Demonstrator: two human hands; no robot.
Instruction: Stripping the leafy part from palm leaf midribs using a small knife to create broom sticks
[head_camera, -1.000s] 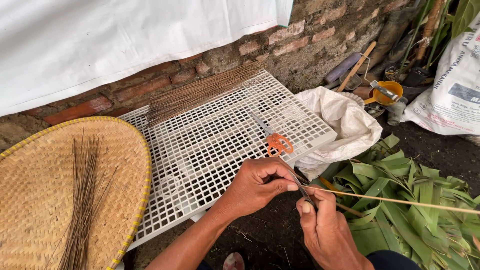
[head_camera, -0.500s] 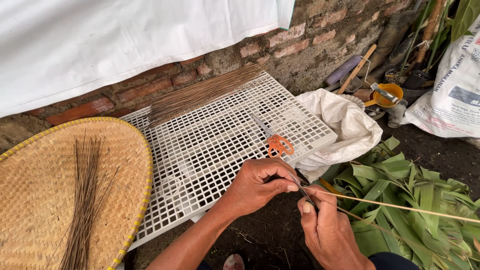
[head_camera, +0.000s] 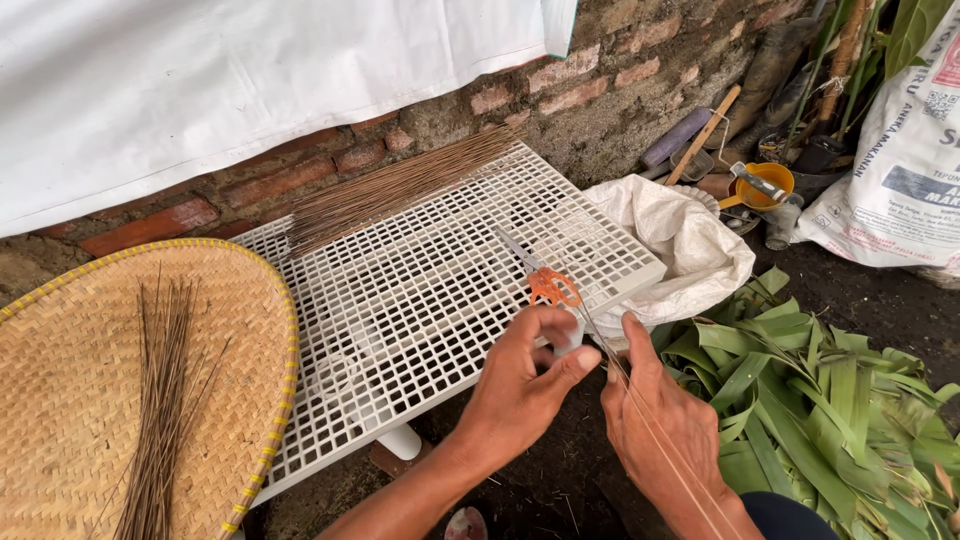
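Observation:
My left hand (head_camera: 525, 390) and my right hand (head_camera: 655, 425) meet just off the front edge of a white plastic grid tray (head_camera: 420, 290). Both pinch a thin brown leaf rib (head_camera: 650, 430) that runs diagonally from my fingertips back toward my body. A small pale grey piece shows at my left fingertips; I cannot tell what it is. Orange-handled scissors (head_camera: 545, 283) lie on the grid just beyond my hands. A bundle of stripped brown ribs (head_camera: 400, 185) lies along the grid's far edge.
A round woven tray (head_camera: 60, 400) at the left holds more brown ribs (head_camera: 160, 400). Green leaves (head_camera: 820, 400) pile on the ground at the right, beside a white sack (head_camera: 670, 235). A brick wall with white cloth stands behind; tools and a printed bag sit at far right.
The rib, which stretched out to the right over the leaves, now points back toward my body. My hands have stayed close together by the scissors.

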